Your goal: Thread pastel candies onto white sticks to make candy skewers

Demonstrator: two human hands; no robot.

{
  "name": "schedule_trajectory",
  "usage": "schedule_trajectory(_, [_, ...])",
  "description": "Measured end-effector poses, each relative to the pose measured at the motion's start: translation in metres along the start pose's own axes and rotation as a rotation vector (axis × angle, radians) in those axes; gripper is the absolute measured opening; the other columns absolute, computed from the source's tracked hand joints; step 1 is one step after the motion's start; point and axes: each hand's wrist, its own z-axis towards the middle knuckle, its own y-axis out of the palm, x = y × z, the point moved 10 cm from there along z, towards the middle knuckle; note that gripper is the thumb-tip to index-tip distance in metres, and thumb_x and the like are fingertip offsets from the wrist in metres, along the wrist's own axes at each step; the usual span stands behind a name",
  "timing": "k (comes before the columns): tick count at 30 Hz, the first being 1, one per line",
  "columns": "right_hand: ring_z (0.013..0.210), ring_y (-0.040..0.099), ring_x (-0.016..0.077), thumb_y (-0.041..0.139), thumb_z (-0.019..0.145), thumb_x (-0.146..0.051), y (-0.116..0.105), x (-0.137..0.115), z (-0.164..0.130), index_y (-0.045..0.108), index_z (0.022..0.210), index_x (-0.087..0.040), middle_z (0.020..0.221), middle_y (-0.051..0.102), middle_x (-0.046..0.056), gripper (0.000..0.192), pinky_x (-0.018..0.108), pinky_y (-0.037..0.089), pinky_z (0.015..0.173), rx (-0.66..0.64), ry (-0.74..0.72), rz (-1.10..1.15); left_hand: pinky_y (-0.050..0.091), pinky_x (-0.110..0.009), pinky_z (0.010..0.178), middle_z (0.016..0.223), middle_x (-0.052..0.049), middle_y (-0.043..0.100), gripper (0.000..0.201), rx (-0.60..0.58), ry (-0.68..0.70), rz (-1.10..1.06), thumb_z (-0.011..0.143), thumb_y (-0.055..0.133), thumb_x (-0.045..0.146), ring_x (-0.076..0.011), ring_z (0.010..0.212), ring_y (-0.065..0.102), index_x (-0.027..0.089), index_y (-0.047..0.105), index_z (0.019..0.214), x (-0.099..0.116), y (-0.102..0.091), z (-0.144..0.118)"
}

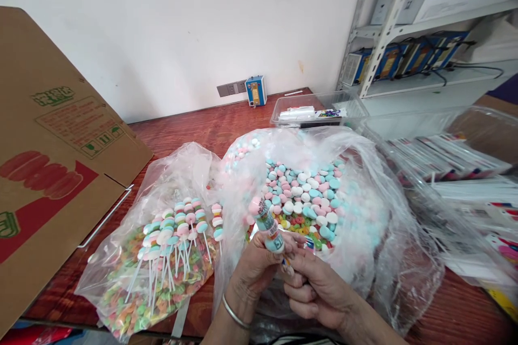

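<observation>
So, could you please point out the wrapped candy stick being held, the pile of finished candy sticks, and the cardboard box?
wrapped candy stick (pixel 267 225), head view, printed wrapper middle
finished candy sticks (pixel 178 226), head view, stacked candy tops
cardboard box (pixel 52 172), head view, printed flap

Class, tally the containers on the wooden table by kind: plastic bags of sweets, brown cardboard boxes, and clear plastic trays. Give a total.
Clear plastic bags of sweets: 2
Brown cardboard box: 1
Clear plastic trays: 2
Total: 5

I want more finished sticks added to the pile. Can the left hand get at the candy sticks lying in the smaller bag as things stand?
Probably not at once: the left hand grips a wrapped candy stick with the right hand. Otherwise the candy sticks lie close, atop the smaller bag, with nothing between.
</observation>
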Motion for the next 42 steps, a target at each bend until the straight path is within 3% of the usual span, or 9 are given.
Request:
schedule_trajectory(9, [0.065, 0.047, 0.0146, 0.059, 0.090, -0.048, -0.018, -0.067, -0.026, 0.061, 0.086, -0.023, 0.069, 0.052, -0.002, 0.026, 0.026, 0.041, 0.061, 0.519, -0.753, -0.801, 0.046, -0.023, 0.053, 0.064, -0.002, 0.066, 0.021, 0.367, 0.083, -0.034, 0.064, 0.084, 0.030, -0.0096, 0.052, 0.052, 0.014, 0.074, 0.074, -0.006, -0.014, 0.002])
schedule_trajectory(12, [0.054, 0.037, 0.0112, 0.059, 0.089, -0.051, -0.026, -0.057, -0.016, 0.058, 0.076, -0.022, 0.059, 0.041, -0.005, 0.032, 0.023, 0.035, 0.051, 0.433, -0.670, -0.589, 0.047, -0.025, 0.056, 0.066, -0.004, 0.067, 0.025, 0.358, 0.066, 0.014, 0.064, 0.085, 0.034, -0.0123, 0.056, 0.055, 0.015, 0.076, 0.077, -0.007, -0.013, 0.000])
schedule_trajectory(17, [0.044, 0.021, 0.0034, 0.074, 0.079, -0.040, -0.022, -0.016, 0.002, 0.056, 0.083, -0.020, 0.062, 0.041, -0.009, 0.026, 0.017, 0.025, 0.041, 0.115, -0.240, -0.036, 0.049, -0.029, 0.072, 0.074, -0.008, 0.071, 0.034, 0.153, -0.010, 0.036, 0.058, 0.089, 0.035, -0.0177, 0.071, 0.063, 0.014, 0.079, 0.083, -0.008, -0.012, -0.003])
schedule_trajectory(22, [0.040, 0.017, 0.0025, 0.074, 0.079, -0.039, 0.000, 0.004, 0.000, 0.054, 0.081, -0.020, 0.058, 0.039, -0.011, 0.028, 0.016, 0.029, 0.038, -0.090, -0.070, 0.007, 0.051, -0.035, 0.077, 0.079, -0.010, 0.071, 0.031, 0.049, -0.017, 0.049, 0.053, 0.091, 0.034, -0.0253, 0.082, 0.067, 0.014, 0.075, 0.070, -0.005, -0.005, -0.014])
schedule_trajectory(25, [0.045, 0.034, 0.0065, 0.068, 0.083, -0.047, 0.000, -0.015, -0.004, 0.056, 0.081, -0.021, 0.059, 0.042, -0.009, 0.029, 0.021, 0.040, 0.048, -0.031, -0.177, -0.271, 0.054, -0.037, 0.076, 0.075, -0.008, 0.070, 0.028, 0.155, 0.041, 0.075, 0.056, 0.090, 0.034, -0.0257, 0.081, 0.068, 0.015, 0.074, 0.069, 0.007, -0.014, -0.018])
schedule_trajectory(28, [0.070, 0.051, 0.0134, 0.059, 0.090, -0.045, -0.014, -0.074, -0.029, 0.062, 0.076, -0.019, 0.073, 0.057, -0.001, 0.030, 0.025, 0.043, 0.065, 0.289, -0.488, -0.884, 0.055, -0.038, 0.080, 0.074, -0.006, 0.072, 0.028, 0.310, 0.189, 0.115, 0.054, 0.090, 0.035, -0.0234, 0.079, 0.069, 0.017, 0.075, 0.068, 0.035, -0.037, -0.025])
schedule_trajectory(32, [0.077, 0.057, 0.0174, 0.049, 0.095, -0.041, -0.038, -0.121, -0.072, 0.066, 0.088, -0.021, 0.078, 0.062, 0.000, 0.027, 0.028, 0.043, 0.070, 0.559, -0.602, -1.234, 0.057, -0.039, 0.082, 0.072, -0.003, 0.073, 0.028, 0.498, 0.361, 0.185, 0.052, 0.091, 0.031, -0.0196, 0.073, 0.069, 0.018, 0.075, 0.069, 0.074, -0.076, -0.049])
schedule_trajectory(37, [0.074, 0.060, 0.0199, 0.049, 0.093, -0.037, -0.061, -0.115, -0.089, 0.065, 0.087, -0.022, 0.081, 0.068, 0.002, 0.023, 0.030, 0.044, 0.067, 0.643, -0.499, -1.520, 0.060, -0.033, 0.069, 0.072, -0.001, 0.073, 0.030, 0.674, 0.460, 0.184, 0.052, 0.091, 0.028, -0.0157, 0.066, 0.067, 0.018, 0.074, 0.074, 0.096, -0.113, -0.095])
schedule_trajectory(42, [0.073, 0.062, 0.0203, 0.050, 0.093, -0.037, -0.036, -0.090, -0.061, 0.066, 0.094, -0.023, 0.085, 0.069, 0.004, 0.021, 0.030, 0.045, 0.064, 0.538, -0.560, -1.595, 0.060, -0.027, 0.066, 0.069, 0.001, 0.071, 0.030, 0.853, 0.624, 0.138, 0.049, 0.093, 0.023, -0.0129, 0.066, 0.066, 0.018, 0.072, 0.070, 0.118, -0.144, -0.149])
